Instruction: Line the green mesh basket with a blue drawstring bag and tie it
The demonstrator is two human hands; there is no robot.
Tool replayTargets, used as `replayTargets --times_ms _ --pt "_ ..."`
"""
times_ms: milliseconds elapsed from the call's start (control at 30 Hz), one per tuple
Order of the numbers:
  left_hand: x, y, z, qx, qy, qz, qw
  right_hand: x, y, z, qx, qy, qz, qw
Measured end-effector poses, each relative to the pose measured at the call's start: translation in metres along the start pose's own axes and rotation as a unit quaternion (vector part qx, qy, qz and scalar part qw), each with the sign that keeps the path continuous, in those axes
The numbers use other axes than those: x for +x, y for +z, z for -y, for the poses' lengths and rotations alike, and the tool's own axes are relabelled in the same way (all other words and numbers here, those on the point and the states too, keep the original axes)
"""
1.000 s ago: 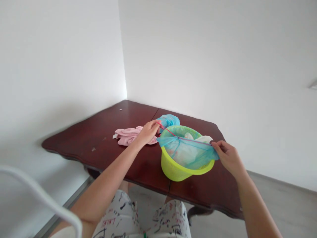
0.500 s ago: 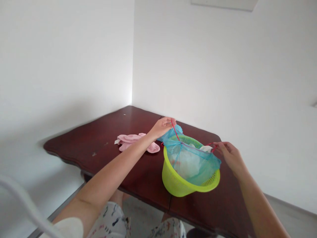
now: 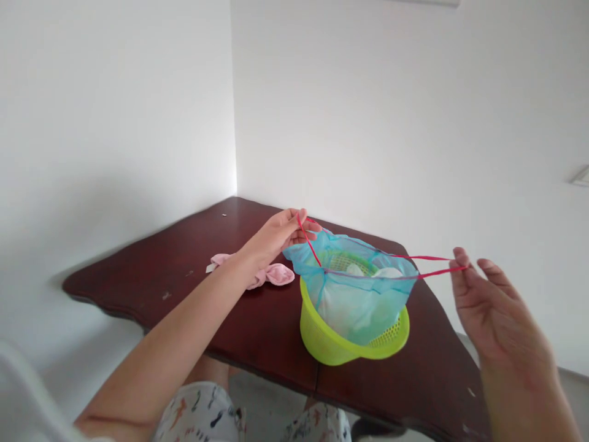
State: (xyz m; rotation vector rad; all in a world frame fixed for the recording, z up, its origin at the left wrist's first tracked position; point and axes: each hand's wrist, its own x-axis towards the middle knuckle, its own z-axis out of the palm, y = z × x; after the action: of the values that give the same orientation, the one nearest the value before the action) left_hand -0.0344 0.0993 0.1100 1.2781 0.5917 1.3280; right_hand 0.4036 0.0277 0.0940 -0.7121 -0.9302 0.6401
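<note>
The left hand grips one loop of the red cord, held at the thumb and forefinger, while its other fingers spread loosely to the right. The right hand holds the other loop at its fingertips, the palm partly in view (whether the loop is pinched or hooked over a finger, I cannot tell). Its remaining fingers are bent and apart from the cord. Two strands run from the right fingertips to the bag, nearly straight and close together.

The blue bag hangs between the two sets of fingers, its mouth open and its edge lifted toward them. It is thin enough to see through, and white stuff shows inside. Below the fingers, its lower part sits in the green basket, which stands upright on the table.

The pink cloth lies crumpled just below the left fingers, partly hidden by the left forearm. Beyond both hands rise the white walls. Nearer the person than the fingers, patterned shorts show under the table's edge. Well away from the left fingers, at the lower left, a curved white thing is blurred.
</note>
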Motion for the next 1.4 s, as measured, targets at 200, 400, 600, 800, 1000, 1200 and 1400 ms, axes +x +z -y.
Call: replayTargets --times_ms 200,400,600,800,1000,1200,1400 --pt "-0.009 -0.001 -0.014 0.042 0.014 0.033 0.998 -0.023 0.033 0.038 0.006 -0.090 0.008 0.996" --pt "-0.021 0.040 -0.037 0.201 0.179 -0.028 0.963 -0.048 0.092 0.063 -0.040 -0.175 0.067 0.981" --pt "-0.024 0.088 -0.053 0.124 0.201 0.136 0.962 -0.054 0.135 0.076 -0.074 -0.190 0.171 0.964" --pt "-0.024 0.116 -0.048 0.318 0.168 0.280 0.890 -0.063 0.167 0.090 -0.128 -0.247 0.326 0.903" --pt "-0.023 0.123 -0.036 0.232 0.145 0.300 0.914 -0.064 0.162 0.085 -0.230 -0.372 0.268 0.859" --pt "-0.019 0.113 -0.026 0.156 0.049 0.287 0.944 -0.063 0.134 0.052 -0.299 -0.218 0.328 0.869" --pt "-0.022 0.115 -0.014 0.161 0.020 0.225 0.961 -0.064 0.127 0.039 -0.342 -0.187 0.299 0.871"
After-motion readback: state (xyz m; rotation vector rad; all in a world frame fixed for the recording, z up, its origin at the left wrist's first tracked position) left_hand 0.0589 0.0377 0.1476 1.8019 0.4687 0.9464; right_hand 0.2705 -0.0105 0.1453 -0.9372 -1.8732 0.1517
